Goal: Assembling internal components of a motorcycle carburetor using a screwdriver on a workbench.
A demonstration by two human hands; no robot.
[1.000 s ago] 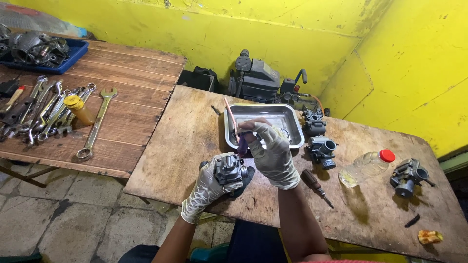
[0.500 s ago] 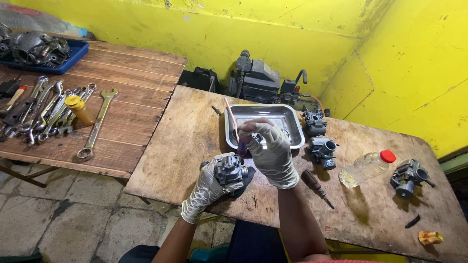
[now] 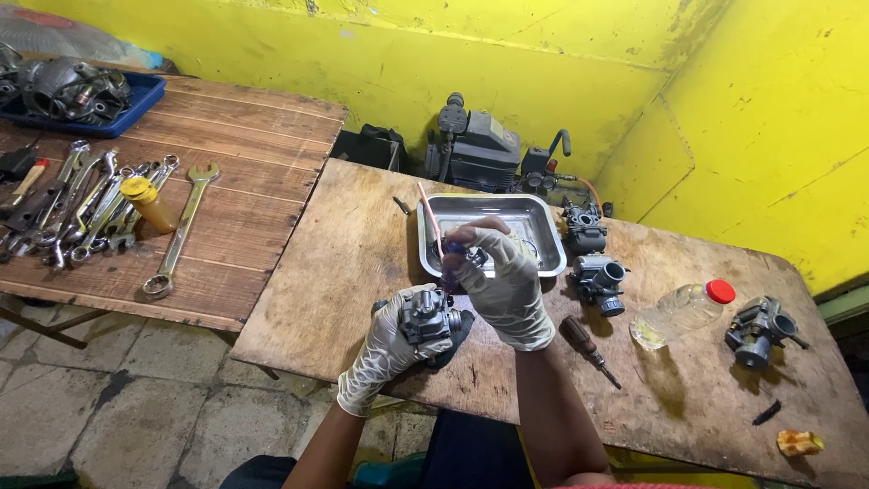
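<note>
Both my hands wear pale gloves. My left hand (image 3: 385, 349) grips a grey metal carburetor (image 3: 430, 316) just above the near edge of the plywood table (image 3: 344, 272). My right hand (image 3: 505, 285) is closed on a small purple-handled tool (image 3: 450, 263) that points down at the carburetor's top. A metal tray (image 3: 534, 217) lies right behind my hands, with a thin pink straw (image 3: 431, 222) leaning on its left rim.
Two more carburetors (image 3: 593, 258) stand right of the tray, another carburetor (image 3: 759, 328) further right beside a lying plastic bottle with a red cap (image 3: 681, 311). A screwdriver (image 3: 588, 349) lies near my right arm. Wrenches (image 3: 100, 204) and a yellow bottle (image 3: 147, 203) cover the left plank table.
</note>
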